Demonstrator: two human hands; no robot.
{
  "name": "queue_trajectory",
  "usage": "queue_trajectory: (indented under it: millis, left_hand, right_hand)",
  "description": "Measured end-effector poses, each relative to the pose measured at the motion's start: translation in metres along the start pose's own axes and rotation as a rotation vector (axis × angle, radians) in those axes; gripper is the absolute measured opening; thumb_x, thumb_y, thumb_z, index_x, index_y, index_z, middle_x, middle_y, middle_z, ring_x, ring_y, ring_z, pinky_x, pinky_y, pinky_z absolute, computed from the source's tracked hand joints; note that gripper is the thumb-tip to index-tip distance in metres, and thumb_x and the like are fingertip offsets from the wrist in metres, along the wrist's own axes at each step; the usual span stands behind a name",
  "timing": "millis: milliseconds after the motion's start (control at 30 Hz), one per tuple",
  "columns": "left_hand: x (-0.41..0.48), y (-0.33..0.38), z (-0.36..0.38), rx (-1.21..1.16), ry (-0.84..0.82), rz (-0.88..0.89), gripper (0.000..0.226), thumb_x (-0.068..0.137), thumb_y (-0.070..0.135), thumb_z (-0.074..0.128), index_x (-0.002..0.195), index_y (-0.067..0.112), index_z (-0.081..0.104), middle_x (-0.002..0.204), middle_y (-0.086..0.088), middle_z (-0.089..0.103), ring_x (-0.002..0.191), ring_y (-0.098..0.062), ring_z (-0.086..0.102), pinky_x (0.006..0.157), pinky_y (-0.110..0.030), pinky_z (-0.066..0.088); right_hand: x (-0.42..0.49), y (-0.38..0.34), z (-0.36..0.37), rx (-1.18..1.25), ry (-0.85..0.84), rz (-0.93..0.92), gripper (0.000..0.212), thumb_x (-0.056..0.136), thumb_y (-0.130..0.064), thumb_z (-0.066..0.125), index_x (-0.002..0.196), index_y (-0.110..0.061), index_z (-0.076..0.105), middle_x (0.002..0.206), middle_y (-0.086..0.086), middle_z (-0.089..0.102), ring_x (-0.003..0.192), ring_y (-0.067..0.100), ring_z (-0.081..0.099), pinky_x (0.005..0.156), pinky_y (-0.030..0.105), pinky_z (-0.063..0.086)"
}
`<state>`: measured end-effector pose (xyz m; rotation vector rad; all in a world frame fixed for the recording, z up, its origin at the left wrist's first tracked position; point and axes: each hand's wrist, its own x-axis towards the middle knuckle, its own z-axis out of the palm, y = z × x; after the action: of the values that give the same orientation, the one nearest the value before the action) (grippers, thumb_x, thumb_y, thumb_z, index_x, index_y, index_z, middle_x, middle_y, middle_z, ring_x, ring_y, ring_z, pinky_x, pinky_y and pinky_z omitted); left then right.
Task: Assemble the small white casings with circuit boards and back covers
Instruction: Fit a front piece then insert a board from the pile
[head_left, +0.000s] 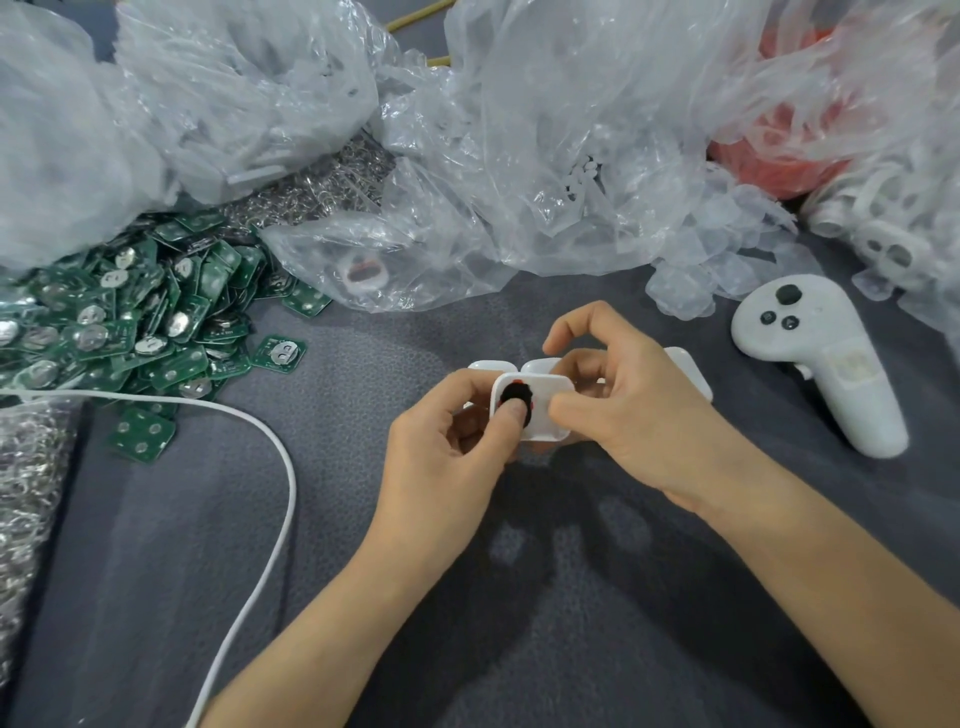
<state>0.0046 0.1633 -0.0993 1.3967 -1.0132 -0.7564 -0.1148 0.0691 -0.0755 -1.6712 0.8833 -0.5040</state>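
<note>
A small white casing (545, 410) with a black and red round opening is held just above the grey cloth at centre. My left hand (452, 447) grips its left side, thumb pressing on the black part. My right hand (618, 410) pinches its right edge, fingers curled over it. More white casings (691, 371) lie on the cloth right behind my hands, partly hidden. A heap of green circuit boards (130, 317) with round metal clips lies at the left. One single board (278, 353) sits apart from the heap.
Crumpled clear plastic bags (519, 156) fill the back, one with white parts (883, 244) at the right, one red (779, 156). A white handheld controller (815, 358) lies right of my hands. A white cable (270, 467) curves across the left. Bags of metal pieces (26, 493) sit at far left.
</note>
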Motion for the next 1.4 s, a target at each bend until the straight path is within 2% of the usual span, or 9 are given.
queue_trajectory:
  millis: [133,267,433,633,733,833,933,1200,1400]
  left_hand:
    - [-0.002,-0.003,0.000,0.057,-0.022,-0.019,0.012,0.084,0.014,0.070,0.090,0.022,0.062,0.075,0.009,0.067,0.062,-0.004,0.063,0.057,-0.017,0.049]
    - [-0.002,-0.010,0.001,0.140,0.026,-0.051,0.019,0.085,0.009,0.069,0.084,0.024,0.058,0.070,0.002,0.067,0.061,-0.014,0.064,0.059,-0.030,0.054]
    - [-0.001,-0.009,0.002,0.027,-0.002,-0.120,0.012,0.088,0.011,0.063,0.087,0.017,0.053,0.071,-0.001,0.072,0.063,-0.017,0.072,0.058,-0.024,0.057]
    - [0.004,-0.008,-0.002,-0.209,0.106,-0.176,0.021,0.088,-0.006,0.057,0.087,0.012,0.067,0.077,-0.010,0.073,0.069,-0.026,0.073,0.059,-0.022,0.057]
    - [0.006,-0.008,-0.003,-0.252,0.122,-0.185,0.027,0.089,-0.007,0.054,0.081,0.015,0.068,0.076,-0.013,0.072,0.068,-0.028,0.073,0.057,-0.021,0.056]
    - [0.006,-0.008,-0.003,-0.241,0.117,-0.183,0.022,0.090,-0.006,0.054,0.084,0.011,0.067,0.076,-0.015,0.072,0.069,-0.028,0.073,0.057,-0.021,0.055]
    - [0.007,-0.009,-0.004,-0.264,0.127,-0.201,0.016,0.092,-0.005,0.052,0.089,0.005,0.064,0.079,-0.018,0.071,0.069,-0.029,0.073,0.057,-0.022,0.055]
    - [0.010,-0.007,-0.010,-0.417,0.048,-0.247,0.024,0.090,0.019,0.049,0.089,0.017,0.073,0.087,-0.025,0.071,0.074,-0.037,0.071,0.060,-0.028,0.057]
    - [0.012,-0.010,-0.013,-0.487,-0.047,-0.274,0.036,0.084,0.011,0.048,0.117,0.012,0.062,0.103,-0.022,0.069,0.081,-0.040,0.071,0.065,-0.030,0.057]
  right_hand:
    - [-0.001,0.002,-0.001,0.014,-0.001,0.020,0.031,0.072,-0.001,0.066,0.093,-0.018,0.051,0.074,0.010,0.065,0.066,0.033,0.067,0.065,0.048,0.059]
    - [-0.004,0.001,-0.004,-0.118,0.039,-0.005,0.021,0.071,-0.004,0.072,0.079,-0.016,0.056,0.071,0.004,0.064,0.063,0.015,0.066,0.052,0.018,0.053]
    - [-0.009,-0.001,0.005,-0.286,0.154,-0.059,0.020,0.074,-0.011,0.074,0.071,-0.021,0.057,0.069,-0.003,0.066,0.060,0.010,0.065,0.057,0.024,0.053]
    - [-0.002,-0.015,-0.018,-0.373,0.333,-0.141,0.013,0.071,-0.042,0.069,0.068,-0.030,0.065,0.065,-0.018,0.066,0.059,-0.001,0.061,0.056,0.009,0.042]
    - [0.025,-0.011,-0.063,-0.671,0.531,-0.142,0.008,0.080,-0.031,0.070,0.081,-0.024,0.067,0.080,-0.011,0.068,0.079,0.007,0.063,0.065,0.021,0.042]
    - [0.054,0.004,-0.087,-1.055,0.390,0.074,0.029,0.084,-0.031,0.068,0.107,-0.014,0.063,0.111,0.009,0.061,0.101,0.028,0.056,0.074,0.031,0.038]
    - [0.063,0.013,-0.085,-1.133,0.274,0.118,0.034,0.084,-0.027,0.069,0.112,-0.012,0.058,0.116,0.012,0.055,0.104,0.031,0.054,0.080,0.036,0.044]
    - [0.053,0.007,-0.093,-0.795,0.326,0.056,0.015,0.078,-0.029,0.077,0.077,-0.017,0.067,0.083,0.000,0.067,0.079,0.016,0.061,0.067,0.029,0.046]
    - [0.027,-0.015,-0.072,0.130,0.148,0.030,0.008,0.068,-0.006,0.077,0.070,-0.010,0.071,0.066,0.005,0.069,0.063,0.018,0.063,0.058,0.027,0.058]
